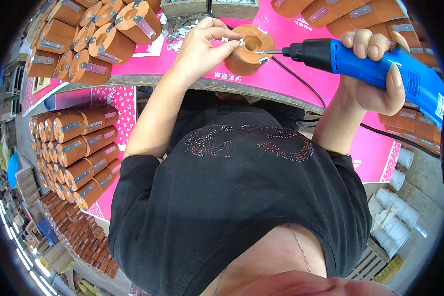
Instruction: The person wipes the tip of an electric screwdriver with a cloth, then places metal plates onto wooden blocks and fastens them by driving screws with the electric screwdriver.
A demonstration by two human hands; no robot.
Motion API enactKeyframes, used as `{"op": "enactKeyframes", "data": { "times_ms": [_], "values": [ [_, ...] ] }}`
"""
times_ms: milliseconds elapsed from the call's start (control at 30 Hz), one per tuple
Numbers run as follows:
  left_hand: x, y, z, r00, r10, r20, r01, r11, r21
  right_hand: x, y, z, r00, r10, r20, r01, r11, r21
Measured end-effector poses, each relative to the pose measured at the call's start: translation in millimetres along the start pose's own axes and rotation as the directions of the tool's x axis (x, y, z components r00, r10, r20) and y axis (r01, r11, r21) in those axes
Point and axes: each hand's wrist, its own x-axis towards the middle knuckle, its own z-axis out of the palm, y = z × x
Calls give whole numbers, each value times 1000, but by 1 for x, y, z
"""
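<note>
On the pink table top stands a round orange-brown wooden block [240, 64] with an angular hole in its top. Small pale metal clips [264, 60] sit at its rim. My left hand [207, 47] reaches to the block's left rim, thumb and forefinger pinched at a tiny whitish piece that I cannot make out. In my right hand [367, 96] is a blue electric screwdriver [348, 58] with a black nose, held almost level. Its thin bit [269, 52] points left, with the tip over the block's hole; whether it touches is unclear.
Similar blocks with metal strips [111, 44] are piled at the far left, more [365, 15] at the far right. Loose metal plates [175, 32] lie left of the block, near small parts trays [234, 9]. A black cable [301, 79] crosses the table. Stacked blocks [71, 128] stand lower left.
</note>
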Motion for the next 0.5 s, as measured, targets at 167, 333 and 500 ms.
{"op": "enactKeyframes", "data": {
  "times_ms": [167, 333, 500],
  "values": [
    [-3, 5, 1, 999, -21, -32, 19, 999, -39, 8, 15, -2, 999, -11, 34, 10, 999, 31],
    [-5, 4, 7, 984, -163, -73, 141, 962, -236, 19, 30, 4, 998, -16, 65, 15, 1000, 12],
    [-2, 2, 8, 988, -145, -57, 126, 958, -259, 28, 31, 54, 939, 60, -339, -129, 975, -183]
  ]
}}
